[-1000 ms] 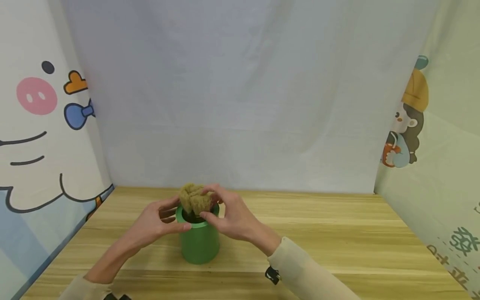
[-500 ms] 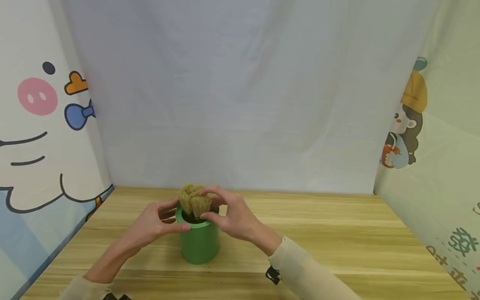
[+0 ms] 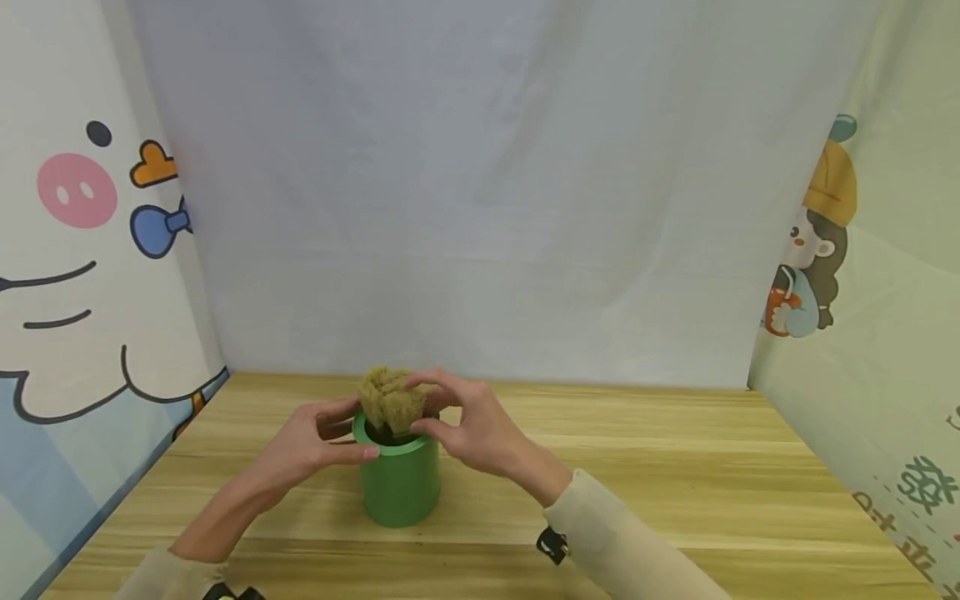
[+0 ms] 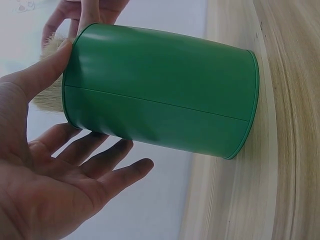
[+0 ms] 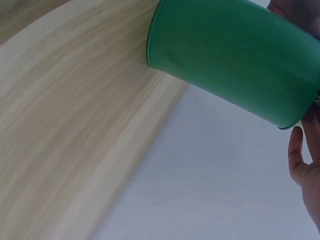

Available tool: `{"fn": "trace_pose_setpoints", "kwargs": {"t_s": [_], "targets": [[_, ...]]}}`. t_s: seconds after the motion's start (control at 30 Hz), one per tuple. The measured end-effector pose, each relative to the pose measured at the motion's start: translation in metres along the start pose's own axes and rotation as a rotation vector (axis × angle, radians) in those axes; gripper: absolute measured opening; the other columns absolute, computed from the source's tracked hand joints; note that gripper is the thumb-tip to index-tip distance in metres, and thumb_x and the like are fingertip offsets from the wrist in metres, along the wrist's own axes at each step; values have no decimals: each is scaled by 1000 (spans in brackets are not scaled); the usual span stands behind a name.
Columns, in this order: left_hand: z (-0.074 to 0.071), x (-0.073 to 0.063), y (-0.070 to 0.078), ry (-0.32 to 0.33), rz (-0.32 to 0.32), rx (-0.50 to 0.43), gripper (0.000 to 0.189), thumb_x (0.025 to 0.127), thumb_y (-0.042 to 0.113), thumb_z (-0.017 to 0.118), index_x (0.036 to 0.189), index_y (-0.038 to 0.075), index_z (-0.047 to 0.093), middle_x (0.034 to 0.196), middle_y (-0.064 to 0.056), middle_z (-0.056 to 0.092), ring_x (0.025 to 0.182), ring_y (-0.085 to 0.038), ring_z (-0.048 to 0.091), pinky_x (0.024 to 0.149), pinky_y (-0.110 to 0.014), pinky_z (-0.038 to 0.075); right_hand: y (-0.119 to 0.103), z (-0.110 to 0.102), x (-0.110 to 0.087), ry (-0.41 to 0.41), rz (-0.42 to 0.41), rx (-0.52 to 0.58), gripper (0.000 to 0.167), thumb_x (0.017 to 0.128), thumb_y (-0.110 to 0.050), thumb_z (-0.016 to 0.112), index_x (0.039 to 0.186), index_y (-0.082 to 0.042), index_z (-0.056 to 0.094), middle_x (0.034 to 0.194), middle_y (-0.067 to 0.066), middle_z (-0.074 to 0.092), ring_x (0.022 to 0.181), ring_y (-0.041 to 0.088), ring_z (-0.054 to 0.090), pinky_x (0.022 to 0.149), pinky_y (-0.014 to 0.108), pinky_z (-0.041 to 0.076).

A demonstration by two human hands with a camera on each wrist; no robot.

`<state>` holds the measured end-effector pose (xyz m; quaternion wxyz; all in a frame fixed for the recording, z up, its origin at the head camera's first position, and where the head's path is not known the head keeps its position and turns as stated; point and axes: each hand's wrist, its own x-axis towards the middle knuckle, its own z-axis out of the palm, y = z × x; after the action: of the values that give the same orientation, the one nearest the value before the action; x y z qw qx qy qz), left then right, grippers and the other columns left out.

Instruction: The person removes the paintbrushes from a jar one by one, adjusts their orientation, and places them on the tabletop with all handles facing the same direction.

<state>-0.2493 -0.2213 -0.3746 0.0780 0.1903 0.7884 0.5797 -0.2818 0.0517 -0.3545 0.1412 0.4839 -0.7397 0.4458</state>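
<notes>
A green cylindrical can (image 3: 400, 487) stands upright on the wooden table. Out of its mouth rises a tan bristly tuft (image 3: 390, 398), shaggy and split into clumps; its lower part is hidden inside the can. My left hand (image 3: 296, 446) holds the can's upper left side, thumb at the front of the rim and fingers around the back. In the left wrist view the thumb (image 4: 47, 70) lies against the rim. My right hand (image 3: 480, 425) pinches the tuft from the right, index finger over it and thumb low by the rim. Its other fingers are partly hidden behind.
The wooden table (image 3: 637, 467) reaches back to a pale cloth backdrop (image 3: 480, 208). Printed cartoon curtains flank it: a white bird figure (image 3: 67, 275) at left and a child in a yellow hat (image 3: 813, 250) at right. Black straps (image 3: 552, 546) show at the wrists.
My right hand has shifted slightly right, its thumb drawing a little away from the tuft's front. The left hand and the can stay nearly still.
</notes>
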Motion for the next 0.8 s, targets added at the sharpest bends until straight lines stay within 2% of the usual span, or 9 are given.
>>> {"fn": "trace_pose_setpoints", "kwargs": {"t_s": [0.2, 0.3, 0.47, 0.8], "targets": [[0, 0, 0, 4, 7, 0, 85, 95, 25, 81, 164, 4, 36, 165, -20, 38, 145, -51, 40, 108, -58, 48, -5, -5, 6, 37, -25, -20, 44, 93, 2, 80, 133, -9, 65, 105, 8, 79, 92, 11, 74, 90, 35, 59], [0, 1, -1, 10, 15, -3, 83, 94, 24, 82, 163, 5, 39, 163, -19, 40, 145, -50, 41, 108, -58, 48, -9, -10, 12, 71, -59, -17, 44, 92, 3, 80, 132, -8, 65, 103, 9, 79, 89, 11, 74, 87, 35, 61], [0, 2, -1, 16, 16, -6, 82, 94, 24, 82, 162, 5, 40, 163, -18, 41, 144, -50, 42, 109, -60, 46, -15, -20, 21, 109, -112, -12, 44, 91, 5, 80, 131, -7, 64, 96, 10, 79, 84, 11, 74, 79, 28, 60], [-1, 3, -1, 12, -53, -32, 93, 95, 25, 81, 164, -4, 27, 167, -25, 28, 148, -51, 35, 114, -63, 40, -27, -40, 35, 165, -161, -16, 44, 91, 6, 80, 131, -3, 66, 95, 10, 79, 84, 13, 74, 73, 29, 60]]}}
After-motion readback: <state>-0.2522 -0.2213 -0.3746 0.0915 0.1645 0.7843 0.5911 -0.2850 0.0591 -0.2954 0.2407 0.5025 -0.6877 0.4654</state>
